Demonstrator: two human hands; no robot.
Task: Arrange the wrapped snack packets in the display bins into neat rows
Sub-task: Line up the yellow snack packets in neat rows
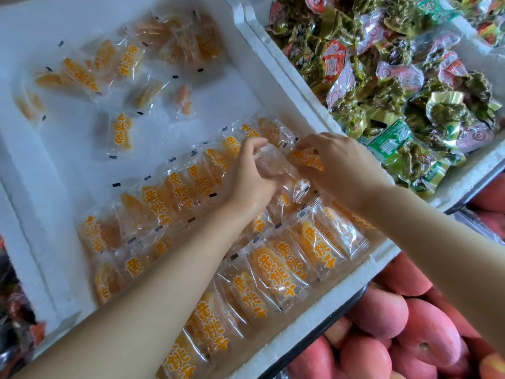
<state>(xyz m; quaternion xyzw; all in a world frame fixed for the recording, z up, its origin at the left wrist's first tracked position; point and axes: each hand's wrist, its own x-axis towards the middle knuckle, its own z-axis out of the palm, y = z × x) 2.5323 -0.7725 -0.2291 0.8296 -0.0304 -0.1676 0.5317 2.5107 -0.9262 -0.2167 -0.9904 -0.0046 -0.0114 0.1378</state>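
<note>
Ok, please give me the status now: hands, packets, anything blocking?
Left hand and right hand both gripping clear-wrapped orange dried-peach packets at the row's end. Rows forming in white foam bin; loose packets scattered behind. Nothing blocking.

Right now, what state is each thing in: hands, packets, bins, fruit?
Left hand: closed on a clear packet.
Right hand: pinching an orange-print packet.
Lined-up packets: overlapping in rows along the near side.
Loose packets: scattered, unsorted, at the far side.
White foam bin: partly arranged.
Green packets: heaped in the neighbouring bin.
Peaches: piled below.
</note>
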